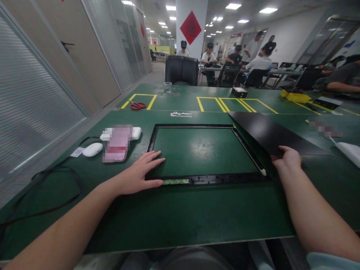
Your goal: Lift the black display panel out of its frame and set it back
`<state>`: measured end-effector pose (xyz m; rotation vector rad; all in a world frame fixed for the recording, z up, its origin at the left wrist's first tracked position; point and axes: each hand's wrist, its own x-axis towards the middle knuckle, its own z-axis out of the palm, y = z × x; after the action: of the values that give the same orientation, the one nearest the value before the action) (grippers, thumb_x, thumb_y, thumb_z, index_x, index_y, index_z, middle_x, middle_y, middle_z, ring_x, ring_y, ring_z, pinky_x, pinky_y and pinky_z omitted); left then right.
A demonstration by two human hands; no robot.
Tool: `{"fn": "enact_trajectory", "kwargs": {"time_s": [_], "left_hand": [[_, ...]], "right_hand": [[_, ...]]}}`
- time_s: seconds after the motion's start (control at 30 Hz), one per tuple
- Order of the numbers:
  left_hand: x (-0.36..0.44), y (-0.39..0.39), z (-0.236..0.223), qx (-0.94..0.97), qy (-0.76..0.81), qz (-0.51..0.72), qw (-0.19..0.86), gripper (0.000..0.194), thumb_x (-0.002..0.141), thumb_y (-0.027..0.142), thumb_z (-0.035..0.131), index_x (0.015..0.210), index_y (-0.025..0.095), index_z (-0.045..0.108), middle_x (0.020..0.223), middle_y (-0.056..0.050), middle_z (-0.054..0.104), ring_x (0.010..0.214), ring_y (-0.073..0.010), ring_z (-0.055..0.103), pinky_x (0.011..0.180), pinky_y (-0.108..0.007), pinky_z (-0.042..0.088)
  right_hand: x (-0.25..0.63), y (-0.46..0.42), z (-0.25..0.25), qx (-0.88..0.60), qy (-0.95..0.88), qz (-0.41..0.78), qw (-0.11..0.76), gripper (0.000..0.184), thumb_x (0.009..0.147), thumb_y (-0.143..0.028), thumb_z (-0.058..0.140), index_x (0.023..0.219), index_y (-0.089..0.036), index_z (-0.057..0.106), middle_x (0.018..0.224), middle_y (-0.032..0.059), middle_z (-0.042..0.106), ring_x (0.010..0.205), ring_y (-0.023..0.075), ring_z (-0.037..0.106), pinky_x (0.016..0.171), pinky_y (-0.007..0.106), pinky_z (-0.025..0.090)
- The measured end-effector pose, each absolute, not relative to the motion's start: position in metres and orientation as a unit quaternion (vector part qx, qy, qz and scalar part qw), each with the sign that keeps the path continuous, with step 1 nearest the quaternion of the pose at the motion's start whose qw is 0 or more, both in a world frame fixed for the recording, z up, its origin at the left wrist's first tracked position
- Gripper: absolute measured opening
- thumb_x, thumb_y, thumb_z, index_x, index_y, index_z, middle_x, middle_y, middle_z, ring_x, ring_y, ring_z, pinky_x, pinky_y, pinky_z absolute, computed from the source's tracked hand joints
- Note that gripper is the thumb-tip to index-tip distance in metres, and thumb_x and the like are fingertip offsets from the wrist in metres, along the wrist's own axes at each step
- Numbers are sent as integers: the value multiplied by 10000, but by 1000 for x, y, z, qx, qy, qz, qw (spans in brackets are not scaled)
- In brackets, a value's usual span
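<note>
A thin black rectangular frame (222,178) lies flat on the green table, with the tabletop showing through its middle. Along its near edge runs a narrow green circuit board (177,181). My left hand (143,170) rests over the frame's near left corner, fingers spread, the thumb beside the circuit board. To the right of the frame, my right hand (288,159) grips the near edge of a flat dark panel (261,129). The panel is tilted, its far left corner close to the frame's far right corner. Part of my right hand's grip is hidden under the panel.
Left of the frame lie a pink phone (116,144), a white mouse (92,150) and black cables (59,172). Red-handled scissors (137,105), a clear cup (167,87) and a yellow tray (295,96) sit farther back. Several people sit beyond a black chair (181,70).
</note>
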<state>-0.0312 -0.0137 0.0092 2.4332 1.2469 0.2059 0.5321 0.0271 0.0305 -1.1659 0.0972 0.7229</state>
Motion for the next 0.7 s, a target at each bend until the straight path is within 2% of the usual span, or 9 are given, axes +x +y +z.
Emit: {"fn": "enact_trajectory", "kwargs": {"time_s": [0.13, 0.3, 0.7], "left_hand": [[-31, -14, 11, 865, 452, 67, 207, 916, 953, 821, 586, 1697, 299, 476, 1842, -130, 276, 1688, -462, 225, 1321, -699, 267], [-30, -14, 10, 865, 452, 72, 203, 930, 937, 837, 590, 1684, 291, 499, 1832, -138, 305, 1677, -462, 259, 1314, -684, 301], [-32, -14, 11, 864, 456, 58, 204, 913, 956, 817, 584, 1704, 308, 463, 1847, -119, 268, 1686, -449, 241, 1325, -666, 290]], "right_hand": [[526, 27, 36, -571, 55, 328, 750, 258, 882, 60, 512, 822, -185, 566, 749, -33, 629, 660, 115, 654, 566, 172, 558], [520, 27, 38, -582, 41, 339, 738, 244, 970, 28, 523, 840, -162, 607, 766, -9, 648, 664, 108, 644, 585, 157, 570], [512, 26, 37, -590, 11, 355, 725, 261, 1021, -6, 525, 830, -176, 579, 750, -10, 618, 603, 103, 602, 540, 147, 560]]}}
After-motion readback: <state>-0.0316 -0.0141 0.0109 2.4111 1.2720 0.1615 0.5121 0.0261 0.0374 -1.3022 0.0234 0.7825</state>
